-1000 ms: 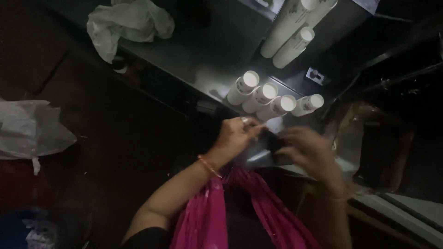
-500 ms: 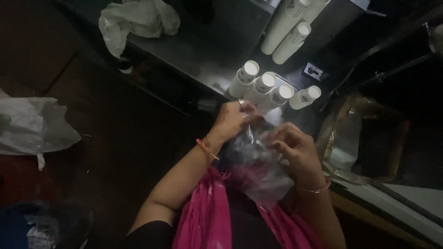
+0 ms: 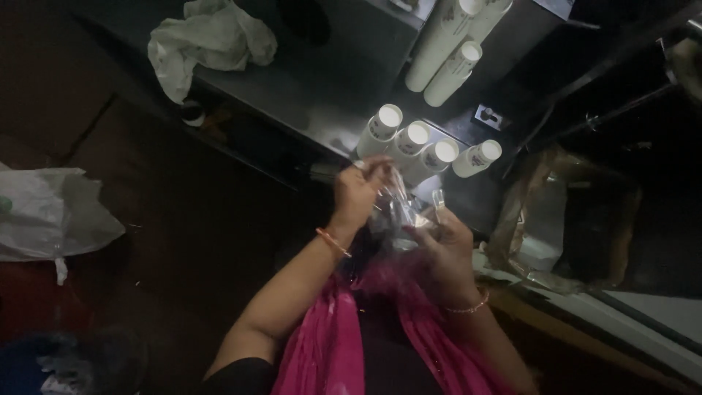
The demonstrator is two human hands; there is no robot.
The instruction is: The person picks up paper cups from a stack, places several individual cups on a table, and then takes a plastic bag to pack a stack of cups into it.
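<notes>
Both hands point(image 3: 362, 192) point(image 3: 442, 249) lower than before, fingers pinched on clear plastic bag point(image 3: 398, 212), contents indistinct, near white bottles point(image 3: 420, 150).

1. The clear plastic bag point(image 3: 401, 212) was crumpled between the left hand point(image 3: 360, 192) and the right hand point(image 3: 441, 245); whatever it contained could not be made out.
2. Both hands' fingertips were lost in the plastic folds.
3. The tall white tubes point(image 3: 447, 51) at the far edge were cut off by the frame's top.
4. The small dark object point(image 3: 192, 113) under the crumpled cloth point(image 3: 208, 40) was too dim to identify.
5. The blue thing point(image 3: 29, 369) at near left was blurred and cropped.
</notes>
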